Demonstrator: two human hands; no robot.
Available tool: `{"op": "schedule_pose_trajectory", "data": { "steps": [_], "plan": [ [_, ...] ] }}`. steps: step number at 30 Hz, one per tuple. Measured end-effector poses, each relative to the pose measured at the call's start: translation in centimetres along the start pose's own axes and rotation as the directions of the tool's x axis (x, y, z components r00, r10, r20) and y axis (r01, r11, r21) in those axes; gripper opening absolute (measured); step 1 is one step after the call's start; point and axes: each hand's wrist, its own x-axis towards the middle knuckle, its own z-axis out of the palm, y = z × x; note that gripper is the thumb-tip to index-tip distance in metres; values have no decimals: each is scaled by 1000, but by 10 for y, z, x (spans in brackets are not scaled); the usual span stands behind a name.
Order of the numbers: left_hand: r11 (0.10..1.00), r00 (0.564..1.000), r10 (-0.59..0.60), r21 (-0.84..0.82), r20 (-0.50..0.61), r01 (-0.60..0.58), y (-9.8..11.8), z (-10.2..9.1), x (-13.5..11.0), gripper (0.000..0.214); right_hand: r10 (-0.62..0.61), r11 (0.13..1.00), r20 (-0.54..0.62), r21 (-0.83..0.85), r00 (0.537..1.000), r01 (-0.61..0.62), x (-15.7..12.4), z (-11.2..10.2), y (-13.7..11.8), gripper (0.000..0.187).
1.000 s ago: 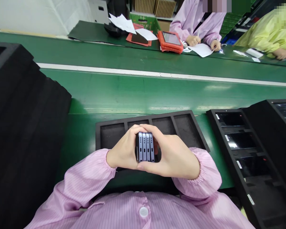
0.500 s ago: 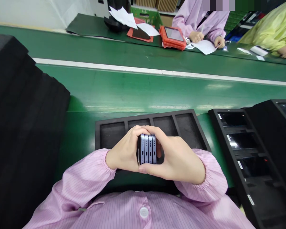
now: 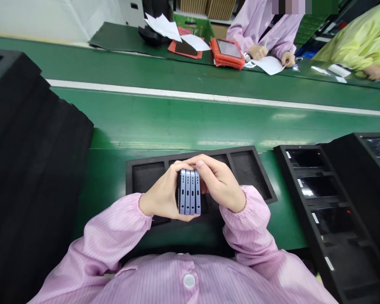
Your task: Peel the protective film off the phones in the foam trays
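Several blue-edged smartphones [image 3: 190, 193] stand side by side on their long edges, their port ends facing me. My left hand [image 3: 163, 192] is closed around the stack from the left, with its fingers passing below it. At the upper right of the stack, my right hand [image 3: 223, 181] grips the far edge, its thumb bent near the top corner. Some of its fingers are hidden behind the phones. Beneath both hands lies a black foam tray [image 3: 196, 154] with rectangular compartments, partly covered by my arms and the phones.
Stacked black foam trays [image 3: 34, 169] rise on the left. To the right, another tray [image 3: 304, 219] holds dark-screened phones [image 3: 318, 185]. Across the green bench [image 3: 177, 109], a person in pink [image 3: 262, 33] handles paper; another wears yellow [image 3: 357, 42]. Red-cased devices [image 3: 228, 52] lie nearby.
My right hand has shifted up, its thumb moving from the stack's near lower edge to its top corner. The phones have moved slightly left and up in my left hand.
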Motion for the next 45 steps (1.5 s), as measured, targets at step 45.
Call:
{"op": "schedule_pose_trajectory", "data": {
  "steps": [45],
  "plan": [
    [988,981,10,-146,-193,-39,65,31,4,84,-568,761,122,-298,814,576,-33,13,48,75]
  ]
}}
